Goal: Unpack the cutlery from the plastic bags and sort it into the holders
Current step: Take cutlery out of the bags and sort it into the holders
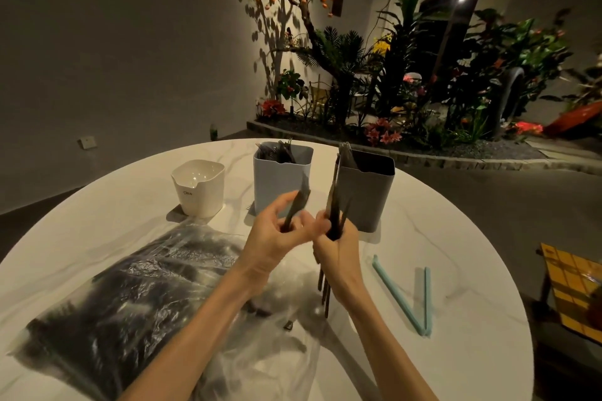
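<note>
Cutlery, dark and slender, is divided between both hands above the round white bench (456,238). The right hand (338,244) has its fingers clenched round an upright bundle of cutlery (333,205), whose lower ends project below the fist. The left hand (273,238) pinches a single dark piece (298,205), tilted and motion-blurred; its type cannot be told. Behind the hands stand three holders: a short white holder (199,187) at left, a pale blue holder (281,177) in the middle containing dark cutlery, and a grey holder (365,190) at right with pieces leaning at its left corner. A clear plastic bag (130,286) of dark cutlery lies on the bench at left. Two light blue straws (410,299) lie at right, meeting at their near ends.
</note>
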{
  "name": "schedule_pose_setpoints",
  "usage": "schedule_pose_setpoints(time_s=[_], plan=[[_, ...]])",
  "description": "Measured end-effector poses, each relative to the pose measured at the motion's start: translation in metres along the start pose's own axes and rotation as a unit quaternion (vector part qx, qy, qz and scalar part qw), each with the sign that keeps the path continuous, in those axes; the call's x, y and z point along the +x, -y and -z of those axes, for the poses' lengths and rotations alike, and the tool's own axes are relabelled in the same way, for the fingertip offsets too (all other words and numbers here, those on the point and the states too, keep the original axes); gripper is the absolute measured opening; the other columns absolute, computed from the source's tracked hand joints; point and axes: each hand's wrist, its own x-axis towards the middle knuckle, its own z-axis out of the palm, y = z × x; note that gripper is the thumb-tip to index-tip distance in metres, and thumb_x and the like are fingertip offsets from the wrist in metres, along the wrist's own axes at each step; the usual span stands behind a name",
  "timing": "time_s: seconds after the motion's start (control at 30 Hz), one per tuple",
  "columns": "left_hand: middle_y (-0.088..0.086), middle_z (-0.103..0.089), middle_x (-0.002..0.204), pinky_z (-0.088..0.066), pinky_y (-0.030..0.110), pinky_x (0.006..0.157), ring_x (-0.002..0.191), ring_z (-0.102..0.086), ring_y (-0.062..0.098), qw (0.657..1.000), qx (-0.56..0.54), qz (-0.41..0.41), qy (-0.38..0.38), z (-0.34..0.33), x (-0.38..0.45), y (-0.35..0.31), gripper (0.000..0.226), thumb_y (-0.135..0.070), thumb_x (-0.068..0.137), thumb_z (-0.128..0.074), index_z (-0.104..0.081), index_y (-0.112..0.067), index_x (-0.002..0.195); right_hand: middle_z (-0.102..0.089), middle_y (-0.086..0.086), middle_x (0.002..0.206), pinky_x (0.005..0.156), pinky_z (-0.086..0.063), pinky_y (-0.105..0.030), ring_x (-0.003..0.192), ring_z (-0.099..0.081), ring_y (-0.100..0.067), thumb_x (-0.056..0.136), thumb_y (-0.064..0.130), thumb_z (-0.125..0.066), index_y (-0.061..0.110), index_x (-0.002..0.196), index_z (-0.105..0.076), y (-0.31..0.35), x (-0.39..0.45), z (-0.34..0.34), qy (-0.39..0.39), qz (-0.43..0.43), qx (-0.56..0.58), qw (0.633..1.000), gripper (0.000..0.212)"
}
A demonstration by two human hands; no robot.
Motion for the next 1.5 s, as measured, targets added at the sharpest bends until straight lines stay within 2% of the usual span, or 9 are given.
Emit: schedule_pose_setpoints(time_s=[0.13,0.27,0.43,0.63,0.77,1.03,1.23,1.4,1.5], plan=[[-0.002,-0.066,0.058,-0.057,0.037,0.066,0.052,-0.057,0.01,0.996,0.07,-0.001,0.05,-0.004,0.006,-0.004,0.054,-0.033,0.063,-0.087,-0.067,-0.034,0.113,-0.067,0.022,0.062,0.061,-0.051,-0.019,0.06,-0.064,0.004,0.097,0.003,-0.06,0.025,0.081,-0.061,-0.011,-0.002,0.006,0.008,-0.09,-0.029,0.996,0.027],[-0.009,-0.065,0.055,-0.059,0.025,0.072,0.046,-0.058,0.005,0.997,0.071,0.006,0.041,-0.009,0.013,-0.002,0.058,-0.017,0.072,-0.088,-0.06,-0.032,0.121,-0.064,0.01,0.058,0.059,-0.055,-0.027,0.058,-0.065,-0.008,0.093,0.05,-0.062,0.026,0.071,-0.063,-0.011,0.003,-0.004,0.017,-0.039,-0.072,0.997,0.033],[0.0,-0.055,0.049,-0.046,0.014,0.052,0.041,-0.047,0.01,0.995,0.07,-0.041,0.052,-0.005,0.022,-0.015,0.046,-0.009,0.078,-0.084,-0.069,-0.015,0.121,-0.067,0.017,0.07,0.067,-0.06,-0.024,0.074,-0.07,-0.01,0.096,0.019,-0.067,0.031,0.086,-0.066,0.001,0.013,0.0,-0.034,0.09,-0.064,0.993,0.015],[0.007,-0.047,0.052,-0.047,0.037,0.049,0.043,-0.041,0.015,0.995,0.082,0.036,0.04,-0.006,0.019,0.009,0.035,-0.019,0.08,-0.086,-0.074,-0.021,0.113,-0.069,0.004,0.061,0.062,-0.053,-0.026,0.057,-0.065,-0.004,0.101,0.011,-0.051,0.015,0.071,-0.069,-0.015,0.004,0.001,0.061,-0.105,-0.098,0.988,0.035],[0.01,-0.05,0.048,-0.04,0.029,0.046,0.036,-0.037,0.015,0.996,0.077,0.028,0.031,-0.006,0.019,0.013,0.02,-0.019,0.086,-0.079,-0.074,-0.018,0.106,-0.065,-0.005,0.05,0.054,-0.055,-0.032,0.046,-0.061,-0.017,0.098,0.007,-0.041,0.018,0.045,-0.062,-0.002,0.003,0.002,0.087,-0.108,-0.093,0.986,0.058],[0.008,-0.046,0.052,-0.035,0.022,0.041,0.04,-0.035,0.016,0.993,0.083,0.085,0.013,-0.006,0.024,0.017,0.018,-0.022,0.086,-0.08,-0.075,-0.011,0.1,-0.056,-0.001,0.049,0.048,-0.035,-0.024,0.05,-0.044,-0.013,0.099,0.008,-0.044,0.023,0.059,-0.062,-0.026,0.007,-0.006,0.055,-0.204,-0.091,0.973,0.047],[0.011,-0.05,0.051,-0.039,0.018,0.045,0.036,-0.036,0.016,0.994,0.08,0.076,0.015,-0.003,0.038,-0.01,0.042,-0.03,0.085,-0.079,-0.059,-0.001,0.062,-0.045,0.0,0.051,0.043,-0.033,-0.023,0.046,-0.039,-0.014,0.099,0.016,-0.046,0.013,0.072,-0.056,0.001,0.022,-0.004,0.054,-0.186,-0.096,0.976,0.029],[0.03,-0.068,0.088,-0.045,0.039,0.066,0.072,-0.055,0.029,0.996,0.077,0.047,0.027,-0.015,0.057,-0.046,0.033,-0.033,0.081,-0.083,-0.077,-0.003,0.095,-0.063,0.0,0.06,0.052,-0.052,-0.024,0.052,-0.062,-0.011,0.093,0.006,-0.055,0.025,0.085,-0.065,0.042,0.043,0.016,0.014,-0.057,-0.09,0.994,0.023],[0.009,-0.074,0.083,-0.045,0.028,0.07,0.082,-0.064,0.015,0.996,0.083,0.012,-0.005,-0.026,0.071,-0.072,0.009,-0.033,0.08,-0.085,-0.08,-0.027,0.081,-0.054,0.006,0.057,0.045,-0.042,-0.018,0.049,-0.05,-0.007,0.101,0.014,-0.05,0.027,0.084,-0.06,0.062,0.063,0.026,0.015,-0.044,-0.055,0.997,0.024]])
